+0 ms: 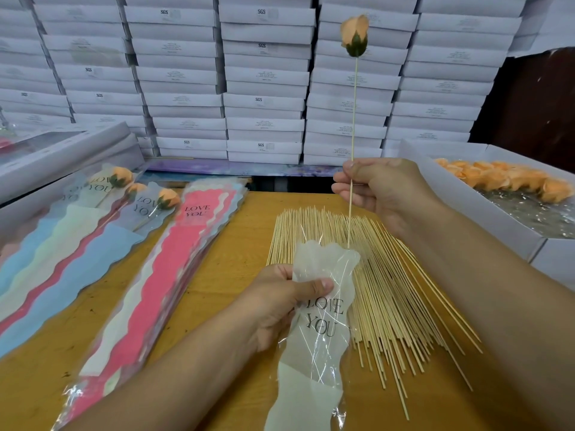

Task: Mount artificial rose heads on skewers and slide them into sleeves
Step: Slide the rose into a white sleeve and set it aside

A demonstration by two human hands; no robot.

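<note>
skewer (354,119) upright, rose head (355,34) atop | right hand (382,189) pinches skewer | left hand (280,300) grips sleeve (317,325)

Skewer pile (370,293) beneath sleeve mouth (323,259)

Both hands curled: right hand (378,189) raised, left hand (281,301) apparently pinching.

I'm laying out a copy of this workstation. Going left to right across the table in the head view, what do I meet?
Finished sleeved roses → stack of pink "LOVE YOU" sleeves → pile of bamboo skewers → white box of peach rose heads.
</note>
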